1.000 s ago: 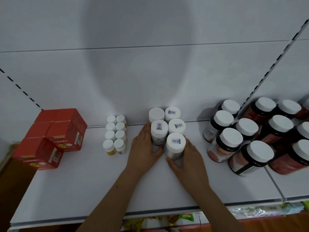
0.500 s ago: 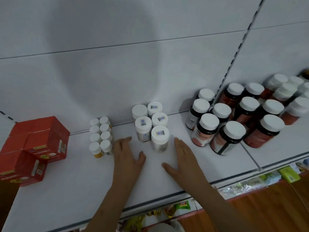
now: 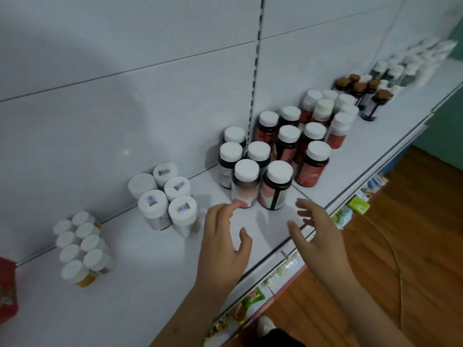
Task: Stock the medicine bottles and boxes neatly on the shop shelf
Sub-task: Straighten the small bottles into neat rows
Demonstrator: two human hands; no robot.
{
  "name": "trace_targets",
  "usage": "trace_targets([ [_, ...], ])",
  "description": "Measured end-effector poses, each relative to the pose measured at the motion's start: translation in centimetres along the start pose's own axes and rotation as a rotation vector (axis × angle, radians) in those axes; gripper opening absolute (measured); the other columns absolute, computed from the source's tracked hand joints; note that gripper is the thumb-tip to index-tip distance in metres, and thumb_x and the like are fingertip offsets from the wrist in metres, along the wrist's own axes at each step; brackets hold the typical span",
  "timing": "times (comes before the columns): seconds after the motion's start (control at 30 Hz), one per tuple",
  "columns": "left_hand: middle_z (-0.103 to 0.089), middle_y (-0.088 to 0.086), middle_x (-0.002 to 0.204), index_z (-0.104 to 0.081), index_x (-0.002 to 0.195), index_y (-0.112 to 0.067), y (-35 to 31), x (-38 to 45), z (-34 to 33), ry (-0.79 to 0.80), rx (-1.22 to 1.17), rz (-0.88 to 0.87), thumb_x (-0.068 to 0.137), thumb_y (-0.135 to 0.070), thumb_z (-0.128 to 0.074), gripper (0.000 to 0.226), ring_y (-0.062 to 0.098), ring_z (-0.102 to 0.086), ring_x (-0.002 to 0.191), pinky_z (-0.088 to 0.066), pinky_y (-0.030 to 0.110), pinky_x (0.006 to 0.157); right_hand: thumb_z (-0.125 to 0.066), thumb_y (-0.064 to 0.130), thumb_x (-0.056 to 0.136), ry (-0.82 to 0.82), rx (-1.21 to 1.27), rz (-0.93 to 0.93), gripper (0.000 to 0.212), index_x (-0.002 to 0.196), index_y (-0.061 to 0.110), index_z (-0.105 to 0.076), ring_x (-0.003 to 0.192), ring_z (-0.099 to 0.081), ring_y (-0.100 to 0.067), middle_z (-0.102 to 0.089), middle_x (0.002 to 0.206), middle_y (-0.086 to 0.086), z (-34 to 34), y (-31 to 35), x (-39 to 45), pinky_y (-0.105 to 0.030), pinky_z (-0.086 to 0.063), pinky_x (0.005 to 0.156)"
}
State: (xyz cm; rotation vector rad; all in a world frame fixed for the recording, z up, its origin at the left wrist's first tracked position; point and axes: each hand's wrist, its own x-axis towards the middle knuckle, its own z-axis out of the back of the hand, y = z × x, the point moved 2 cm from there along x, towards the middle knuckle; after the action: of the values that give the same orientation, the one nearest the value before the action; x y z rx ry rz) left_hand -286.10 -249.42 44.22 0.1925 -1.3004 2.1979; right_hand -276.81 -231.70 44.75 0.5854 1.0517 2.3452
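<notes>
Several white bottles with labelled lids (image 3: 162, 196) stand grouped on the white shelf (image 3: 150, 284). To their right stand several dark bottles with white caps (image 3: 263, 171). My left hand (image 3: 225, 244) hovers above the shelf with relaxed fingers, its fingertips close to the front dark bottle (image 3: 245, 184). My right hand (image 3: 318, 236) hovers over the shelf's front edge, fingers spread and empty. Neither hand holds anything.
Several small white-capped bottles (image 3: 80, 244) stand at the left, beside a red box (image 3: 7, 289) at the frame's edge. More bottle groups (image 3: 360, 91) line the shelf to the far right. Packets (image 3: 253, 296) lie on a lower shelf, above a wooden floor (image 3: 413, 246).
Both hands let go of the white labelled bottles, drew back and moved right towards the dark bottles. The view swung right, showing more of the shelf.
</notes>
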Motion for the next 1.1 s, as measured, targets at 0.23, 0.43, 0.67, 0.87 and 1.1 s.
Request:
trace_targets([
  [0.23,-0.017,0.011,0.157,-0.005,0.156,-0.011,1.9,3.6,-6.4,0.013,0.118,0.31,0.084,-0.03,-0.071,0.1,0.025,-0.019,0.146,-0.026,0.034,0.117,-0.07,0.036,0.088,0.246,0.144,0.056,0.08,0.153,0.037,-0.022,0.137,-0.031,0.006,-0.031,0.152,0.023,-1.0,-1.4,6.4,-0.025,-0.029,0.114],
  [0.43,-0.04,0.006,0.151,-0.025,0.153,-0.013,3.5,4.8,-7.9,-0.027,0.338,0.303,0.086,-0.046,-0.055,0.08,0.023,-0.036,0.14,-0.035,0.042,0.113,-0.08,0.026,0.082,0.525,0.354,0.206,0.093,0.154,0.029,-0.022,0.143,-0.031,0.0,-0.037,0.152,0.023,-2.9,-2.5,12.2,-0.028,-0.032,0.116],
  [0.67,-0.061,-0.005,0.113,-0.054,0.12,-0.019,4.5,7.3,-8.1,-0.158,0.473,0.399,0.084,-0.044,-0.066,0.046,0.019,-0.056,0.111,-0.047,0.046,0.088,-0.063,0.069,0.071,0.492,-0.048,0.391,0.091,0.148,0.028,-0.038,0.141,-0.037,-0.013,-0.045,0.149,0.008,-5.2,-5.6,14.7,-0.032,-0.018,0.121],
  [0.87,-0.058,-0.008,0.124,-0.048,0.128,-0.024,4.8,9.4,-8.6,-0.182,0.482,0.518,0.083,-0.055,-0.058,0.056,0.016,-0.05,0.124,-0.039,0.048,0.099,-0.059,0.075,0.068,0.462,-0.03,0.412,0.1,0.151,0.025,-0.033,0.143,-0.033,-0.014,-0.041,0.153,0.007,-5.8,-6.3,14.5,-0.029,-0.018,0.119],
  [1.1,-0.056,-0.021,0.115,-0.045,0.126,-0.033,4.1,9.5,-8.5,-0.207,0.443,0.505,0.076,-0.057,-0.051,0.056,0.003,-0.05,0.117,-0.035,0.039,0.099,-0.08,0.066,0.061,0.63,0.331,0.248,0.128,0.156,0.032,-0.002,0.146,-0.027,-0.008,-0.028,0.158,0.015,-6.5,-4.9,16.3,-0.044,-0.034,0.116],
])
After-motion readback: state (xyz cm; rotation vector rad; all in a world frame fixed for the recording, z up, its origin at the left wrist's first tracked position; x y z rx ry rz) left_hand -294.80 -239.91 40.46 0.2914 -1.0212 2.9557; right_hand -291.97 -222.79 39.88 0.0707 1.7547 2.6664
